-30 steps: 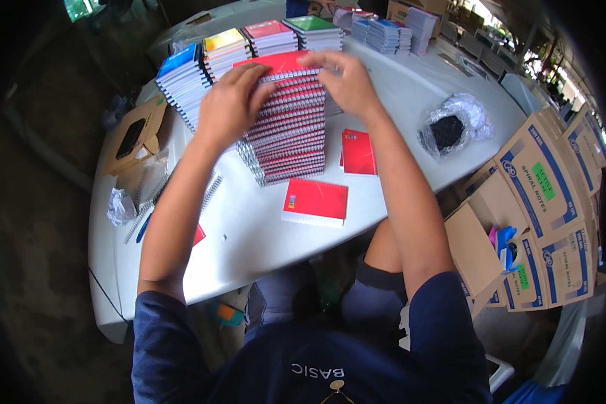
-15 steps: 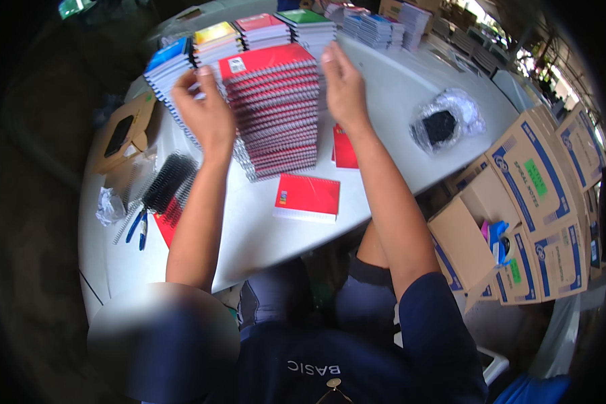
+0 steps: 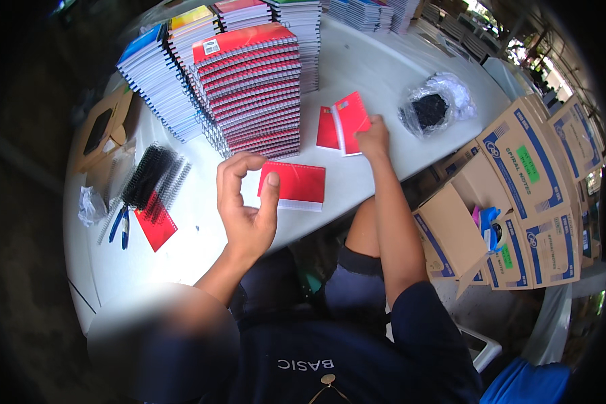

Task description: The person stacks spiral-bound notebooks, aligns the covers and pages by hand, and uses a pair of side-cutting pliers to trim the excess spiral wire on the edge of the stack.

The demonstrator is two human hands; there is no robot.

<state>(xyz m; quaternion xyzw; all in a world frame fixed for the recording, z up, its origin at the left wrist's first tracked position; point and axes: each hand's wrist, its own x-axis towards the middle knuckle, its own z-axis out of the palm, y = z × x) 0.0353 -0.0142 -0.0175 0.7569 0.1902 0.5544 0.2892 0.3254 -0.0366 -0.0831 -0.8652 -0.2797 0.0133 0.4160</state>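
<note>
Gripping a red notebook by its near-right edge

The right hand (image 3: 375, 139) pinches a tilted notebook (image 3: 352, 123), which partly overlaps a second red notebook (image 3: 326, 129) on the right side of the table (image 3: 377, 67); whether it is lifted clear cannot be told. The left hand (image 3: 246, 219) holds nothing, its thumb and curled fingers set wide apart at the left edge of a near notebook (image 3: 293, 180); contact there is unclear.

A careful grip would press cover and pages together, since the white page edges show past the cover and could fan out. Keeping the fingers off the lower notebook should stop it dragging along, and a level cover should spare the corners.

Farther off, left of centre, stands a tall stack of red spiral notebooks (image 3: 256, 101), leaning slightly; it is best not bumped. To the left lie black spiral coils (image 3: 147, 178) and a blue-handled tool (image 3: 122, 222); to the right, crumpled clear plastic (image 3: 461, 101) and cartons (image 3: 518, 131).
</note>
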